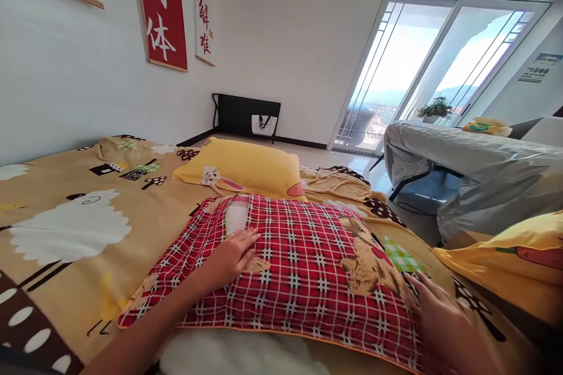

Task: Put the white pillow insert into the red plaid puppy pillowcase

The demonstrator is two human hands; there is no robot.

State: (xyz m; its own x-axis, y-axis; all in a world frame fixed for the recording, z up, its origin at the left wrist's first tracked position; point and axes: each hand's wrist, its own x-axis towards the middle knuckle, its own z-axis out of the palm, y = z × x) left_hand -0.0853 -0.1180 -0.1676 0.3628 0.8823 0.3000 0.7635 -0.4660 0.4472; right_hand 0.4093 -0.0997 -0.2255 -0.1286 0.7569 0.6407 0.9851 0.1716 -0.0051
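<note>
1. Red plaid pillow [299, 257], dog-printed, piped in orange along the near edge: lying flat on the bedspread [162, 228], beneath both hands
2. Left hand [235, 254]: laid on top of the pillow, fingers close together, no pinch seen; pale inner fabric [236, 220] bared just beyond its fingertips
3. Right hand [444, 310]: at the pillow's right edge, fingers extended; blurred, thumb hidden, so pinching or merely resting cannot be told
4. Handling, as judged: press lightly with the left palm, steady the edge under the right, ease creases outward without widening the bared patch
5. Hidden: near right corner, behind the right hand; pillow's underside
6. Unclear: white, soft-looking item [237, 357], nearer than both hands, cut off below
7. Beyond both hands: yellow pillow [250, 164]; outward of the right: yellow cloth [523, 263], cut off
</note>
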